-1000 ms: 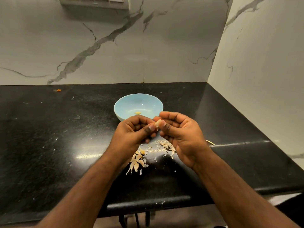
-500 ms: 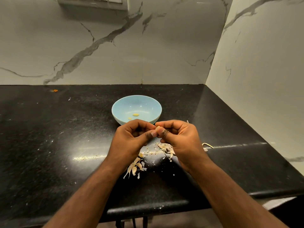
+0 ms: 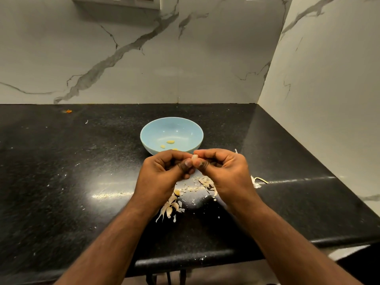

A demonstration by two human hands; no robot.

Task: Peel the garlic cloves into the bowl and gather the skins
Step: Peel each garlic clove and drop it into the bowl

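A pale garlic clove [image 3: 194,157] is pinched between the fingertips of my left hand [image 3: 162,174] and my right hand [image 3: 224,173], just in front of the light blue bowl [image 3: 148,133]. Both hands have curled fingers, and their thumbs meet at the clove. The bowl holds three small peeled cloves [image 3: 170,142] on its bottom. Loose garlic skins [image 3: 170,206] lie on the black counter below my hands, and more skins [image 3: 206,182] are partly hidden under my right hand.
The black stone counter [image 3: 82,182] runs to marble walls at the back and right. A skin scrap with a stem [image 3: 258,181] lies right of my right hand. A small orange scrap [image 3: 67,111] sits far back left. The counter's front edge is close to me.
Both hands stay together on the clove and sit slightly lower against the bowl. More of the bowl's inside shows now, with a third clove in sight.
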